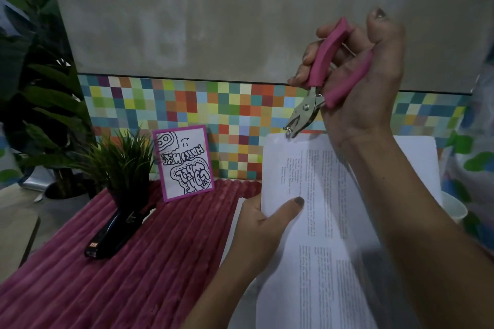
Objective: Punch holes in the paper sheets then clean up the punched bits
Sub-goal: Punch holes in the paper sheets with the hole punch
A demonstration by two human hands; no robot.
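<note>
Over the counter, raised clear of its ribbed pink cloth [133, 275], the paper sheets [315, 208] stand tilted up toward the wall. The left hand [264, 230] pinches their left edge, thumb flat on the printed face; its other fingers are hidden behind the paper. The print is too small and blurred to read.

The right hand [374, 83] is up high, fingers curled round the two pink handles of the hole punch [322, 67], which stand spread apart. The punch's metal nose points down and touches the top edge of the front sheet. I cannot tell whether the paper sits inside the nose or just behind it. The right forearm crosses in front of the sheets and covers their right half.

A white cup [454, 211] peeks out beyond that arm, mostly hidden. On the cloth to the left lie a black stapler [112, 235], a small potted plant [123, 165] just behind it, and a pink-bordered doodle card [184, 163] leaning on the checkered wall tiles [213, 107].
</note>
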